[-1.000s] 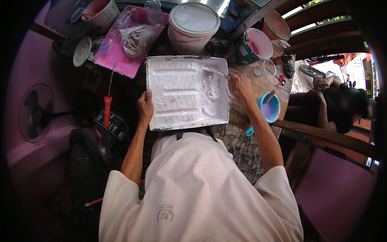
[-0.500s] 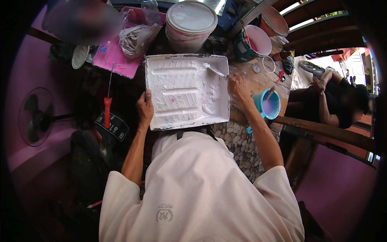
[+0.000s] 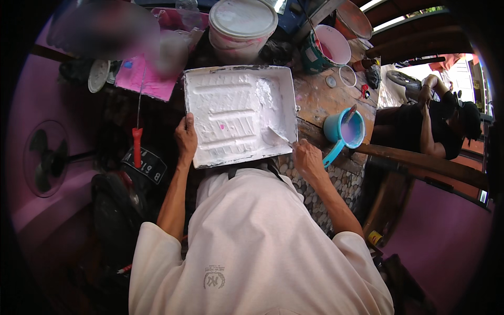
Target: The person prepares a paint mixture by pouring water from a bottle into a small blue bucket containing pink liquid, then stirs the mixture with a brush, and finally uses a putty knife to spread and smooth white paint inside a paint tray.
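The left hand [image 3: 186, 139] grips the left wall of a white paint tray [image 3: 287, 105], thumb at the rim; the right hand [image 3: 308, 158] is closed around the handle of a flat-bladed tool [image 3: 272, 136], whose blade lies in the tray's near right part, among white paint [image 3: 266, 94]. The tray is directly before the wearer's pale shirt [image 3: 262, 231], at the near side of a stained wooden worktop [image 3: 315, 97]. To its right stands a turquoise dipper [image 3: 331, 128] containing pale liquid and a brush [image 3: 351, 112]; beyond are a green bucket [image 3: 311, 56], pink inside, and a lidded white bucket [image 3: 236, 42]. A pebbled surface [image 3: 341, 199] shows lower down. A pink-purple wall [image 3: 44, 105] bounds the left side, with a fan [image 3: 46, 157] before it; a second person [image 3: 438, 128] is at right. The upper left is blurred, obscuring part of a pink tray [image 3: 131, 84] and the upper end of a red-handled rod [image 3: 137, 147]. The left fingers are hidden behind the tray, as is most of the tool's handle within the right hand. Whether the tray's underside touches the worktop cannot be told.
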The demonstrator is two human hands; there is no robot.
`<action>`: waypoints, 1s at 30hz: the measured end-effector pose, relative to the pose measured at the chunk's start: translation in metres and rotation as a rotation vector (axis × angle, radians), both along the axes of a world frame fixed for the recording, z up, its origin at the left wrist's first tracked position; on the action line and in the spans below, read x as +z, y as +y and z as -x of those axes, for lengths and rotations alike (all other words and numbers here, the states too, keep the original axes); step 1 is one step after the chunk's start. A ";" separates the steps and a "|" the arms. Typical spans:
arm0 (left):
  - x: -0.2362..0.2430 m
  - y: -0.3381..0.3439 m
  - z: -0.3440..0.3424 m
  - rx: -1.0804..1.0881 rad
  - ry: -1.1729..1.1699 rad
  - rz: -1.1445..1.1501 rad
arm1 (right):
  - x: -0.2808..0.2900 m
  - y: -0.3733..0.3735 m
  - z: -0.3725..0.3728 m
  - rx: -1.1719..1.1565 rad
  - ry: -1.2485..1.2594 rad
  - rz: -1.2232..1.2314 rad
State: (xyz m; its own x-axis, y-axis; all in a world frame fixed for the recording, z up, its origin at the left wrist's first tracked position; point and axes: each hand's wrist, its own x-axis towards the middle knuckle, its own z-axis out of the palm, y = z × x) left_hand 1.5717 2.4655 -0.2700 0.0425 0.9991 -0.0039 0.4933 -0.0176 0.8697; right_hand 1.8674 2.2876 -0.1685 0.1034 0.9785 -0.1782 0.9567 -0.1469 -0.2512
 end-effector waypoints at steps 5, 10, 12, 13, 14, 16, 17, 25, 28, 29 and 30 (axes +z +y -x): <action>0.008 0.001 -0.001 -0.001 0.046 0.046 | 0.012 0.005 -0.001 -0.145 0.000 0.066; 0.006 0.003 -0.003 0.001 0.057 0.001 | 0.011 0.010 0.010 -0.149 0.034 0.052; 0.006 0.002 0.000 0.009 0.065 -0.008 | 0.023 0.017 0.009 -0.158 0.051 0.061; 0.007 0.002 0.000 -0.003 0.072 0.010 | 0.027 0.018 0.008 -0.171 0.058 0.066; 0.008 0.002 -0.001 -0.013 0.078 0.028 | 0.024 0.017 0.008 -0.174 0.056 0.065; 0.011 0.002 -0.002 -0.015 0.081 0.031 | 0.013 0.016 0.012 -0.127 0.058 0.045; 0.011 0.001 -0.002 -0.015 0.086 0.036 | 0.014 0.017 0.012 -0.126 0.058 0.045; 0.006 0.003 -0.003 -0.013 0.085 0.022 | 0.022 0.028 -0.021 -0.077 0.051 0.038; 0.006 0.003 -0.003 -0.013 0.082 0.003 | 0.012 0.028 -0.019 -0.005 -0.015 0.072; 0.005 0.003 -0.002 -0.012 0.085 -0.002 | 0.012 0.030 -0.014 0.035 0.019 0.147; 0.004 0.003 -0.002 -0.011 0.084 -0.003 | 0.015 0.026 -0.007 0.099 -0.001 0.148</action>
State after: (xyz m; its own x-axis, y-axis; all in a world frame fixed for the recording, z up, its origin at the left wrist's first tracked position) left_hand 1.5738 2.4687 -0.2659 0.0526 0.9986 -0.0053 0.5642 -0.0253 0.8253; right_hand 1.8746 2.3139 -0.1535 0.0079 0.9469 -0.3214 0.9686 -0.0871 -0.2330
